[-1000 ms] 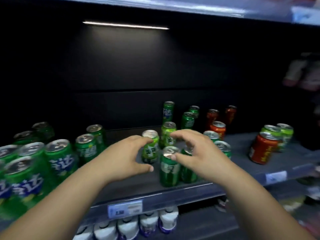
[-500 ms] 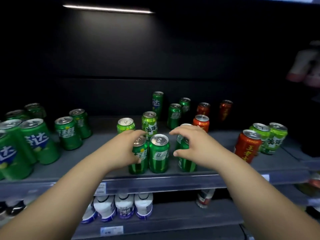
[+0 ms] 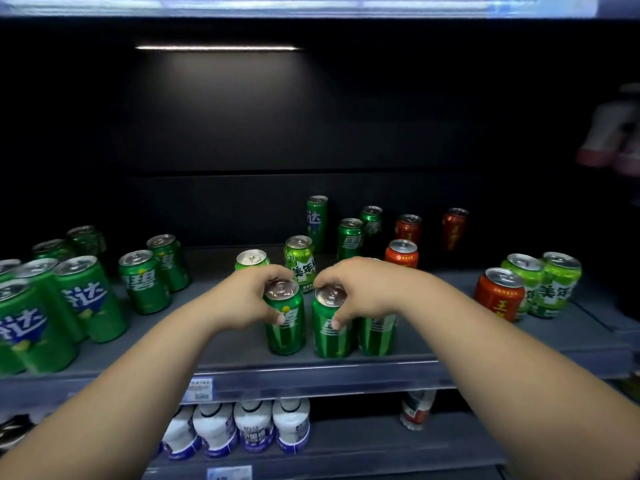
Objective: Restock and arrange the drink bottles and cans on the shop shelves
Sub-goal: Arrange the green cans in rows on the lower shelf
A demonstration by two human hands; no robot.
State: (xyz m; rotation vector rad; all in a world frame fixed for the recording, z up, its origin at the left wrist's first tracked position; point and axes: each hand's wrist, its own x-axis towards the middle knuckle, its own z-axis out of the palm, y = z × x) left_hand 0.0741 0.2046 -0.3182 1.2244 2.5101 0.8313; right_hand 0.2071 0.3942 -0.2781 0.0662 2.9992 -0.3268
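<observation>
Three dark green cans stand in a row near the front of the grey shelf [image 3: 242,355]. My left hand [image 3: 247,299] grips the left can [image 3: 285,327] around its top. My right hand [image 3: 360,289] grips the middle can [image 3: 330,332] the same way, thumb on its front. The third green can [image 3: 377,332] stands just right of it, partly hidden under my right hand. Behind my hands stand two light green cans [image 3: 299,261], one of them half hidden by my left hand.
Green cans [image 3: 83,299] crowd the shelf's left end. Green cans [image 3: 349,237] and red cans [image 3: 408,230] stand at the back. A red can [image 3: 498,296] and light green cans [image 3: 554,285] sit at right. White bottles [image 3: 256,427] fill the lower shelf.
My left hand has closed on the left front can. My right hand has shifted left from the right can onto the middle can. The three cans now stand slightly apart.
</observation>
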